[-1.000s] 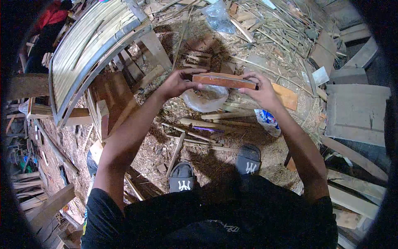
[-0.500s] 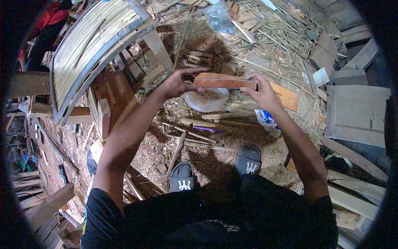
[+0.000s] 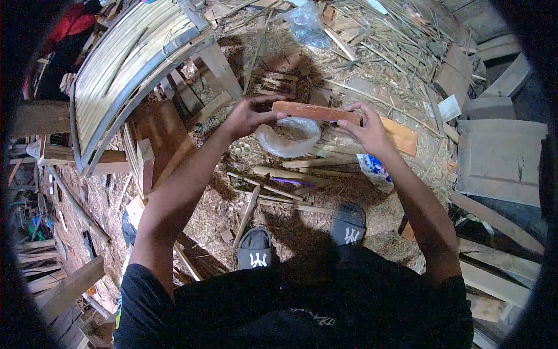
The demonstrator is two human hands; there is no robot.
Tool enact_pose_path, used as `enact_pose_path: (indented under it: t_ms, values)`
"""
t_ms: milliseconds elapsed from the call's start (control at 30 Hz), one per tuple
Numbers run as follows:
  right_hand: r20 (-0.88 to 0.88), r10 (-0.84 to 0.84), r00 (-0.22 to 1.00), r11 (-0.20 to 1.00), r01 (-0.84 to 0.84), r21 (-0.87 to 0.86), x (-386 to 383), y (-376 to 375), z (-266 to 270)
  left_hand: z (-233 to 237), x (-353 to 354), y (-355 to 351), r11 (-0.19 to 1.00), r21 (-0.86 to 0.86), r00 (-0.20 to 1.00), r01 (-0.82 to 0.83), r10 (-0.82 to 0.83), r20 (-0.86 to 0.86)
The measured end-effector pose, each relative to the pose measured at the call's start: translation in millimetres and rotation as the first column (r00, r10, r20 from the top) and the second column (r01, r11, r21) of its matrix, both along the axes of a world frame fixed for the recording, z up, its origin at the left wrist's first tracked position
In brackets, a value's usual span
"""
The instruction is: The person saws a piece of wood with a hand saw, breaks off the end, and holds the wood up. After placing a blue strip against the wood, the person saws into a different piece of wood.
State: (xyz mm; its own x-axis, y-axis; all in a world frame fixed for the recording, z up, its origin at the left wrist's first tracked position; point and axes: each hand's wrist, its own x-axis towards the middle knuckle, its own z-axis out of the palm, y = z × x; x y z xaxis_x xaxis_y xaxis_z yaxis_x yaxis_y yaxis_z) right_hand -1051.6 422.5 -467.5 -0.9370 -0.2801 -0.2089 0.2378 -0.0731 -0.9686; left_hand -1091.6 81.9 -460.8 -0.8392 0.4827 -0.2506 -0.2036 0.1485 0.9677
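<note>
A short reddish-brown wooden board (image 3: 317, 111) is held up in front of me between both hands, its narrow edge facing me. My left hand (image 3: 254, 116) grips its left end, thumb below and fingers above. Around the right end my right hand (image 3: 365, 125) is closed, fingers on top and thumb underneath. Below the board, a clear plastic bag or wrap (image 3: 285, 142) lies on the littered floor. Just under my right wrist sits a blue and white plastic packet (image 3: 375, 167).
At the left stands a curved slatted wooden piece (image 3: 131, 64) on a support. Wood scraps (image 3: 383, 55) are heaped at the back right. An orange-brown board (image 3: 400, 136) lies beyond my right hand. My sandalled feet (image 3: 256, 247) stand among shavings. Someone in red (image 3: 72, 26) shows at the upper left.
The wooden board has tilted, so less of its face shows and its edge looks narrower. Both hands keep hold of its ends and have shifted only slightly.
</note>
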Motion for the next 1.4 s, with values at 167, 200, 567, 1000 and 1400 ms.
enact_pose_path:
  t_ms: [167, 200, 567, 1000, 1400]
  values:
    - [0.027, -0.015, 1.000, 0.999, 0.016, -0.047, 0, 1, -3, 5, 2, 2, 0.998, -0.055, 1.000, -0.019, 0.020, 0.016]
    - [0.027, -0.015, 1.000, 0.999, 0.017, -0.046, 0, 1, -3, 5, 3, 2, 0.999, -0.034, 1.000, -0.023, 0.022, -0.007]
    - [-0.031, -0.008, 0.999, 1.000, 0.008, -0.007, 0, 1, -5, 2, 2, 4, 1.000, -0.013, 1.000, -0.010, 0.010, -0.012]
    - [-0.245, 0.052, 0.968, 0.965, 0.014, 0.262, -4, 1, -8, 7, 0, 6, 0.992, -0.074, 0.986, 0.098, -0.107, -0.131]
    - [-0.107, 0.070, 0.992, 0.953, -0.035, 0.301, -13, 5, -1, -18, -11, 9, 0.992, -0.116, 0.958, 0.038, -0.070, -0.279]
